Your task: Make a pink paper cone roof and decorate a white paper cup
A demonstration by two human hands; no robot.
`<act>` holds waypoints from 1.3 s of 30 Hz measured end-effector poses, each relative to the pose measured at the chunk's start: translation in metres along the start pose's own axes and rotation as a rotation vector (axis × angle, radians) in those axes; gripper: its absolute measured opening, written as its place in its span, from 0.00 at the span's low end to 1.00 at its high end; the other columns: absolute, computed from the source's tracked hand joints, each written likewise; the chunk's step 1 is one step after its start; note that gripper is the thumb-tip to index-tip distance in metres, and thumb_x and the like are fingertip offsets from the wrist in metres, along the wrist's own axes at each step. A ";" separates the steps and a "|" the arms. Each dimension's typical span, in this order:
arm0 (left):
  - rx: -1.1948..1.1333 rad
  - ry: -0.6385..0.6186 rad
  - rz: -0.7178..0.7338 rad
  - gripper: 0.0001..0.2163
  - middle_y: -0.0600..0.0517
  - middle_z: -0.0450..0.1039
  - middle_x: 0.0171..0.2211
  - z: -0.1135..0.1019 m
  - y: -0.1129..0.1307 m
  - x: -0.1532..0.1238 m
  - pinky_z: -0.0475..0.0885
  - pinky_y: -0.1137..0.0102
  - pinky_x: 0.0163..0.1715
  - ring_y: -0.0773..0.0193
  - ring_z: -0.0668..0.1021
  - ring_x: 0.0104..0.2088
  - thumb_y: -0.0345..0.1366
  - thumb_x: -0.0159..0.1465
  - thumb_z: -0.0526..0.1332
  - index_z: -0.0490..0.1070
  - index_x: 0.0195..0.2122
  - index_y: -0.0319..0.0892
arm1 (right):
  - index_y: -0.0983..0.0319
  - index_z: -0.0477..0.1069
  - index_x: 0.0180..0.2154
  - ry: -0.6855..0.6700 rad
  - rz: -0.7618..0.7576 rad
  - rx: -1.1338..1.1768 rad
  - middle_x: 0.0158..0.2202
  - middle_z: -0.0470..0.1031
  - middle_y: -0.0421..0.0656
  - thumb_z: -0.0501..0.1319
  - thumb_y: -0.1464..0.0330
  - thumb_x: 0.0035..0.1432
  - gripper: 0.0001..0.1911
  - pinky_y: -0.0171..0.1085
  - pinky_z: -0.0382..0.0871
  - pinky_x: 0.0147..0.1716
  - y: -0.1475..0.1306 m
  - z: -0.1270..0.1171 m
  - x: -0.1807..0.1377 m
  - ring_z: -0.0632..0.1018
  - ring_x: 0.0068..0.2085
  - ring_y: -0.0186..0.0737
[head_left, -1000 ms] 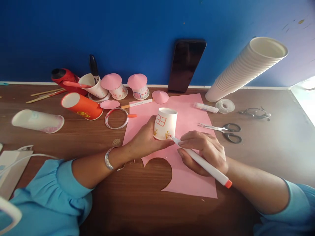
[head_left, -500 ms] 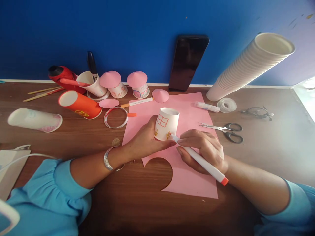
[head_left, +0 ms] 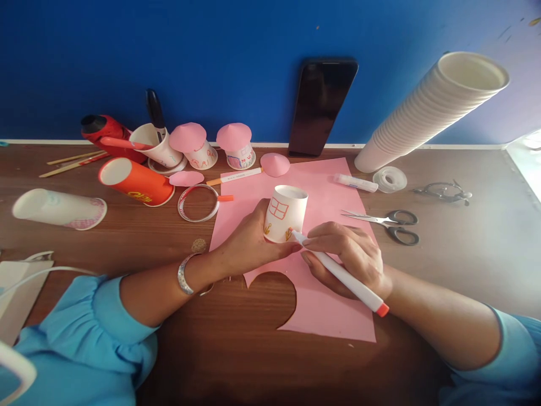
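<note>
My left hand (head_left: 251, 237) is closed around a short white paper cup (head_left: 291, 206), keeping it upright over a pink paper sheet (head_left: 325, 197). On the cup's side are a red drawn window and small yellow-brown plants, one with a touch of red. A white felt-tip marker (head_left: 346, 276) with a red-orange end sits pinched in my right hand (head_left: 349, 256). Its tip is at the plant on the cup's lower right; whether it touches is hard to tell. A loose orange cap (head_left: 225, 198) lies left of the cup, beside a paper ring (head_left: 198, 203).
At the back stand two small cups with pink cone tops (head_left: 234, 137), a loose pink cone (head_left: 275, 164) and a phone (head_left: 323, 107). Scissors (head_left: 393, 220), a glue tube (head_left: 356, 182), clear tape (head_left: 389, 180) and a tall cup stack (head_left: 435, 113) are right. An orange cup (head_left: 139, 181) lies left.
The marker and my right hand have shifted very slightly left along the cup's lower edge. A bit more red shows at the right plant. My left hand keeps its hold.
</note>
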State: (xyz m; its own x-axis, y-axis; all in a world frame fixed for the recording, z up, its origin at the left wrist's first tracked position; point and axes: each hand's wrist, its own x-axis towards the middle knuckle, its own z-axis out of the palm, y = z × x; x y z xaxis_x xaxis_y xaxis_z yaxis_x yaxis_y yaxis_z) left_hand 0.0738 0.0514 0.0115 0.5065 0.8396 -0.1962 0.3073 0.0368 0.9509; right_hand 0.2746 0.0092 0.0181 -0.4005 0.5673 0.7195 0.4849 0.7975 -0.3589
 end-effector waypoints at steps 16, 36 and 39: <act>-0.016 -0.004 -0.044 0.27 0.46 0.72 0.48 0.000 -0.001 0.000 0.73 0.60 0.38 0.54 0.77 0.44 0.45 0.55 0.75 0.62 0.47 0.44 | 0.61 0.70 0.41 0.005 -0.004 -0.003 0.29 0.79 0.43 0.61 0.76 0.64 0.06 0.34 0.76 0.25 0.001 0.002 -0.001 0.82 0.30 0.37; -0.019 0.008 0.008 0.26 0.49 0.73 0.42 0.000 -0.002 0.000 0.74 0.60 0.36 0.53 0.78 0.42 0.48 0.55 0.74 0.64 0.47 0.45 | 0.60 0.70 0.41 -0.003 0.041 -0.021 0.29 0.78 0.42 0.61 0.76 0.64 0.06 0.34 0.77 0.26 -0.001 0.000 -0.002 0.82 0.30 0.37; -0.001 0.017 0.001 0.27 0.48 0.73 0.43 0.000 -0.003 0.000 0.74 0.60 0.37 0.52 0.78 0.43 0.49 0.54 0.74 0.64 0.48 0.45 | 0.61 0.71 0.41 -0.003 0.040 -0.018 0.29 0.78 0.42 0.61 0.77 0.63 0.07 0.34 0.76 0.25 -0.001 0.000 -0.003 0.81 0.30 0.37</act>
State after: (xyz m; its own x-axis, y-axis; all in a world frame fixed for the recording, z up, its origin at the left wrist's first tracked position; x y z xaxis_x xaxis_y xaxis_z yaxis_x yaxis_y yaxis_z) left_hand 0.0729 0.0513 0.0091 0.4929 0.8488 -0.1914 0.3059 0.0368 0.9513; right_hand 0.2747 0.0067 0.0164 -0.3828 0.5996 0.7028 0.5144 0.7702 -0.3769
